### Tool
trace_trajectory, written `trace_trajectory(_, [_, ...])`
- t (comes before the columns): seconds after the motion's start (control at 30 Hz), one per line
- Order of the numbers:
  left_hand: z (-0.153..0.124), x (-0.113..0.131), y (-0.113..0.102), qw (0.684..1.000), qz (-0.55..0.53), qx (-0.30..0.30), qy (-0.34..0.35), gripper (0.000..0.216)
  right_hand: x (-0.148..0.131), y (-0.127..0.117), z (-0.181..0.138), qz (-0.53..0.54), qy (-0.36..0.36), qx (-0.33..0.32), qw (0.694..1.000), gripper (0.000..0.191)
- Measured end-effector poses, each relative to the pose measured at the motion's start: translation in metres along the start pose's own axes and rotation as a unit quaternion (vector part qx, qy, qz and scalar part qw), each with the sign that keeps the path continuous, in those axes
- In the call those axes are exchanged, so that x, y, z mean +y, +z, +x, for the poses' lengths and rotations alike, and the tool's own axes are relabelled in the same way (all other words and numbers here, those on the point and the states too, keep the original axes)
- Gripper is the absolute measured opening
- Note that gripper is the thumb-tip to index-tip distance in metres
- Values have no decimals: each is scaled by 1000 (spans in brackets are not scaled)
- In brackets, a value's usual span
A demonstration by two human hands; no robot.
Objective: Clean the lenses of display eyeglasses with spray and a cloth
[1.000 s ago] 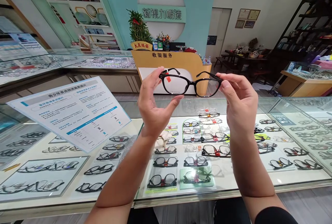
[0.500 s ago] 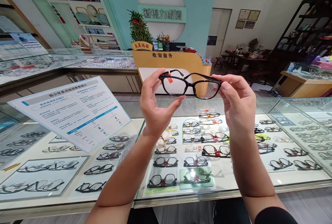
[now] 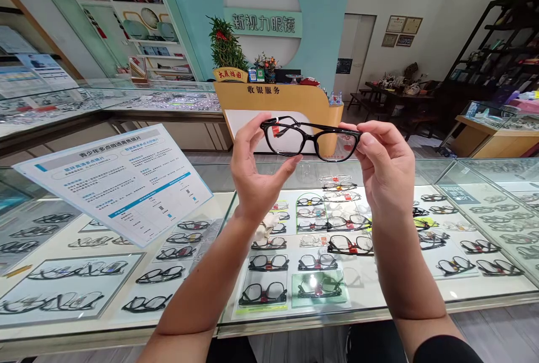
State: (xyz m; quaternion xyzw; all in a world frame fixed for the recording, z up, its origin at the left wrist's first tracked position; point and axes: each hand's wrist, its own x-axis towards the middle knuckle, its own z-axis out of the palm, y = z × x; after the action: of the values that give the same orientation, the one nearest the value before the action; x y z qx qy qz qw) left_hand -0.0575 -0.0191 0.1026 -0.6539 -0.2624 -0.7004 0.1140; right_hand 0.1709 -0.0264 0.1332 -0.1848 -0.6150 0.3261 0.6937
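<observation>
A pair of black-framed eyeglasses (image 3: 310, 138) is held up above the glass counter, lenses upright, with a small red tag showing behind the lens on the left. My left hand (image 3: 259, 169) pinches the left end of the frame, its thumb reaching under the lens rim. At the other end, my right hand (image 3: 389, 164) grips the hinge corner between thumb and fingers. Both temples are partly folded behind the lenses. Below, several rows of other eyeglasses (image 3: 264, 293) lie inside the display case.
A glass display counter (image 3: 295, 326) spans the front. On its left lies a printed lens leaflet (image 3: 113, 183). Across the floor stands a wooden cashier desk (image 3: 290, 98) with a potted plant (image 3: 227, 46). More display cases (image 3: 501, 133) stand on either side.
The eyeglasses have tilted slightly, and the temple on the right now sits lower and flatter behind the lens. My left hand has shifted slightly to the right.
</observation>
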Motion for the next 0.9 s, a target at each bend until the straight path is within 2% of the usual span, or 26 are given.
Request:
trace_trajectory(0.53, [-5, 2, 4, 999, -9, -23, -34, 82, 5, 0, 1, 8, 9, 29, 1000, 20])
trace_trajectory(0.9, [-9, 9, 6, 998, 9, -18, -66, 90, 9, 2, 1, 34, 36, 25, 998, 11])
